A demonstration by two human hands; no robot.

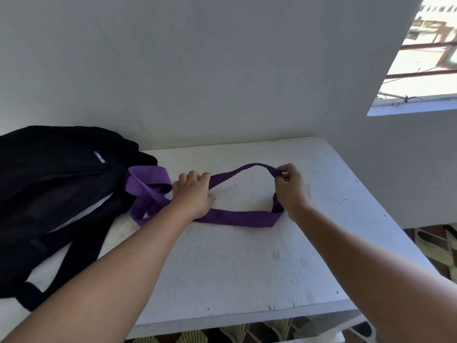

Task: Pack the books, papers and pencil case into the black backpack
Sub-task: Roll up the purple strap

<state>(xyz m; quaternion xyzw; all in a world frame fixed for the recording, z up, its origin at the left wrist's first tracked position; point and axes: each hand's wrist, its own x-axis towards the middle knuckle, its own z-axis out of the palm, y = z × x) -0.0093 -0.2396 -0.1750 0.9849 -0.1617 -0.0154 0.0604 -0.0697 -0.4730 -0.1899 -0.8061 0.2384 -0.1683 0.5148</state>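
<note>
A black backpack lies on its side at the left of a white table, its mouth facing right with a pale sheet edge showing inside. A purple cloth strap runs out of the mouth and forms a loop on the tabletop. My left hand grips the strap near the backpack's mouth, fingers curled over it. My right hand pinches the far right end of the loop and lifts it slightly. No loose books or pencil case show on the table.
A grey wall stands right behind the table. A window opening is at the upper right. The table's front edge and right edge drop to a patterned floor. The backpack's black straps trail toward the front left.
</note>
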